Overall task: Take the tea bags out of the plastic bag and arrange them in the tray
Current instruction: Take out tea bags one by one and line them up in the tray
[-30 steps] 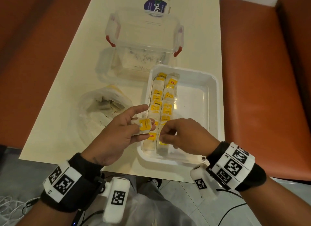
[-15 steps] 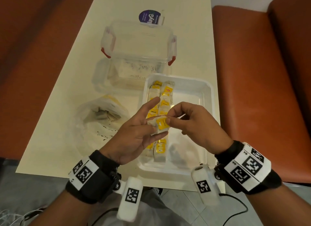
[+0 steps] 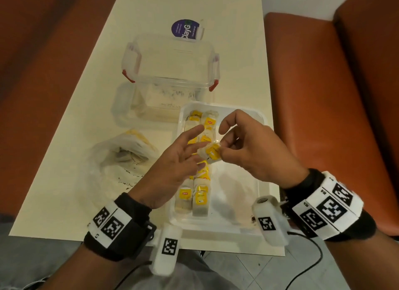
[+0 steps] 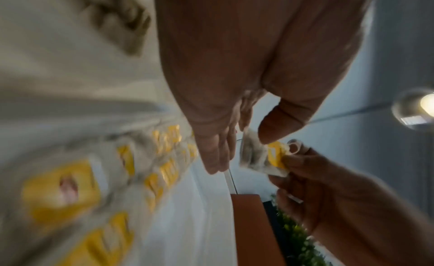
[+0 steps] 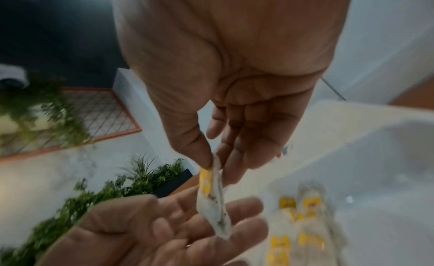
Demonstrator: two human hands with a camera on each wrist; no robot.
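My right hand [image 3: 224,149] pinches one tea bag [image 3: 212,153] with a yellow tag by its top edge, held above the white tray [image 3: 235,188]. In the right wrist view the tea bag [image 5: 216,201] hangs from thumb and forefinger over my left fingers [image 5: 187,223]. My left hand [image 3: 190,151] lies just left of it, fingers straight and spread, holding nothing. Two rows of tea bags [image 3: 200,194] fill the tray's left side. The crumpled plastic bag [image 3: 125,155] lies on the table left of the tray, with more tea bags inside.
A clear lidded box with red clips [image 3: 172,73] stands beyond the tray, and a round purple label [image 3: 185,29] lies behind it. Orange benches [image 3: 323,95] flank the cream table [image 3: 86,95]. Tea dust dots the table near the bag.
The tea bag passed from my left hand to my right. My left fingers have straightened and let go, and both hands have risen over the tray's middle.
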